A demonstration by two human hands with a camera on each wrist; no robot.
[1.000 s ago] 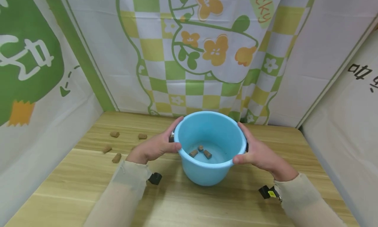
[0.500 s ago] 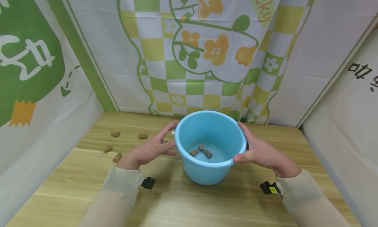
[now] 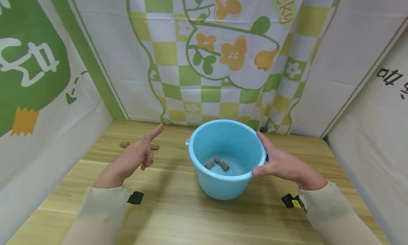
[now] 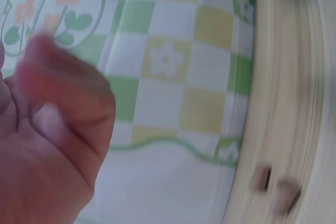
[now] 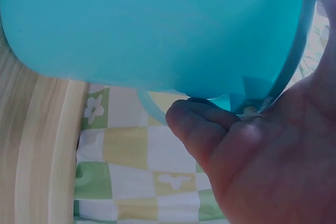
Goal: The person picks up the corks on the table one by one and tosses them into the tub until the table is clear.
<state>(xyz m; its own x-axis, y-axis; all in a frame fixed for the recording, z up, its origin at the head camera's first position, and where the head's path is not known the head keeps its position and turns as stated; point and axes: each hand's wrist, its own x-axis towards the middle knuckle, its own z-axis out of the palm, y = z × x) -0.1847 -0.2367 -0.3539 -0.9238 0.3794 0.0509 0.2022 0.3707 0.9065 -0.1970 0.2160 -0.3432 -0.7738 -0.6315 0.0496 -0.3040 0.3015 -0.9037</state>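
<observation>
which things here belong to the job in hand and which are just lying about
Seemingly part of the job:
blue bucket, gripped by the right hand
corks inside the bucket
loose corks by the left hand

Seemingly just setting:
wooden table
patterned curtain behind the bucket

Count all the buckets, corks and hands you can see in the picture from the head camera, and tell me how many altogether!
Bucket: 1
Corks: 5 showing (3 inside the bucket, 2 on the table)
Hands: 2 (left hand and right hand)
Total: 8

The left hand could be hiding more corks.
</observation>
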